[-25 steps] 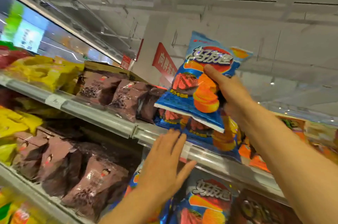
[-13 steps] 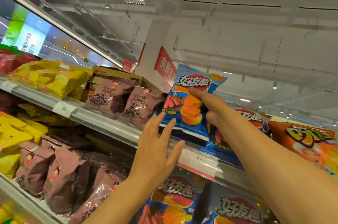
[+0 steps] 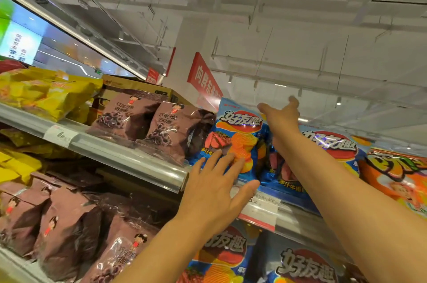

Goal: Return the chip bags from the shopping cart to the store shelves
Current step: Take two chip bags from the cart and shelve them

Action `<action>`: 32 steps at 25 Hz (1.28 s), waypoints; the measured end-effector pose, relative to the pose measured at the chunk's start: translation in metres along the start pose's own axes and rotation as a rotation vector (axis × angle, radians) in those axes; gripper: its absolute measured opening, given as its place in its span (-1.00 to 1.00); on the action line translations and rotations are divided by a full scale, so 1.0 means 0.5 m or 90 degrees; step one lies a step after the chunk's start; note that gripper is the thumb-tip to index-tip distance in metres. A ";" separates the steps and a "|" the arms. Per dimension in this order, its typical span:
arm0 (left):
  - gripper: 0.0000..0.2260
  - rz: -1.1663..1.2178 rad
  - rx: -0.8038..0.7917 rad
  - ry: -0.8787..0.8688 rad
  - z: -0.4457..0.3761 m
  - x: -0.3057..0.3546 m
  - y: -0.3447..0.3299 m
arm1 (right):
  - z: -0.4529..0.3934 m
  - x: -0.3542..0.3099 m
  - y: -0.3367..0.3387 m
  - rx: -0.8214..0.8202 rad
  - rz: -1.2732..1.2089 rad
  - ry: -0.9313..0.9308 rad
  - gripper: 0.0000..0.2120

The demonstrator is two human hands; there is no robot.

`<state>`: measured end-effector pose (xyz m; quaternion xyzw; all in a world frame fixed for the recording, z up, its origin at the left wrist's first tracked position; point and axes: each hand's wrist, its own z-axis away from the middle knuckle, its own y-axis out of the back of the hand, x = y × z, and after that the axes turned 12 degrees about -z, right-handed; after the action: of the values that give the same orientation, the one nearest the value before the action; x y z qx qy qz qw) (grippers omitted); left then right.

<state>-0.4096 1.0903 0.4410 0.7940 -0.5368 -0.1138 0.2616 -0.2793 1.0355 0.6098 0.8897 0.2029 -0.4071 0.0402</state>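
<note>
Nearest the camera, the left hand (image 3: 215,186) reaches up with straight, spread fingers; its fingertips (image 3: 227,158) lie against the lower front of the glossy blue foil chip bag with an orange crisp picture (image 3: 240,141), pressing rather than gripping. That bag stands upright on the upper clear-fronted metal shelf (image 3: 129,158), at the front edge, just right of the brown plastic bags of chocolate rings (image 3: 147,121) and touching a second blue chip bag (image 3: 323,151) on its right.

Further in, the right hand (image 3: 280,114) is released, thumb and fingers stretched out, holding nothing; it sits at the top right corner of the bag, between the two blue packs, and whether it touches the foil cannot be told.

So this bag looks as good as shelved, and the step in hand is settling it. To do that well, push gently with flat fingers low on the face so the bag slides back behind the shelf lip without tipping, and steady its top with the right hand. Pressing hard would crush the crisps; leaving it forward risks it toppling off. The shopping cart is out of view.
</note>
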 end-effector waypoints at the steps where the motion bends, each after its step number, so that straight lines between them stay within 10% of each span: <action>1: -0.30 0.003 0.008 -0.001 0.000 0.000 0.000 | -0.005 0.002 -0.002 -0.034 0.078 0.046 -0.21; 6: -0.46 0.040 0.101 -0.012 0.005 -0.001 -0.006 | -0.005 0.019 -0.008 -0.245 0.415 0.083 -0.25; 15: -0.43 0.044 0.169 -0.013 0.014 0.006 0.002 | -0.001 -0.043 -0.003 -0.255 0.421 0.129 -0.67; 21: -0.31 -0.020 -0.017 -0.032 -0.005 0.029 0.012 | 0.040 -0.054 0.045 -0.360 0.488 0.131 -0.49; 26: -0.29 0.002 -0.020 -0.032 0.006 0.030 0.019 | 0.100 -0.068 0.219 -0.187 0.489 0.289 -0.51; 32: -0.16 0.040 -0.026 0.015 -0.013 0.100 0.021 | 0.165 -0.013 0.332 -0.145 0.500 0.070 -0.27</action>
<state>-0.3950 1.0434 0.4572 0.7726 -0.5558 -0.1068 0.2878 -0.2761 0.8623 0.5442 0.9097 -0.1063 -0.2876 0.2799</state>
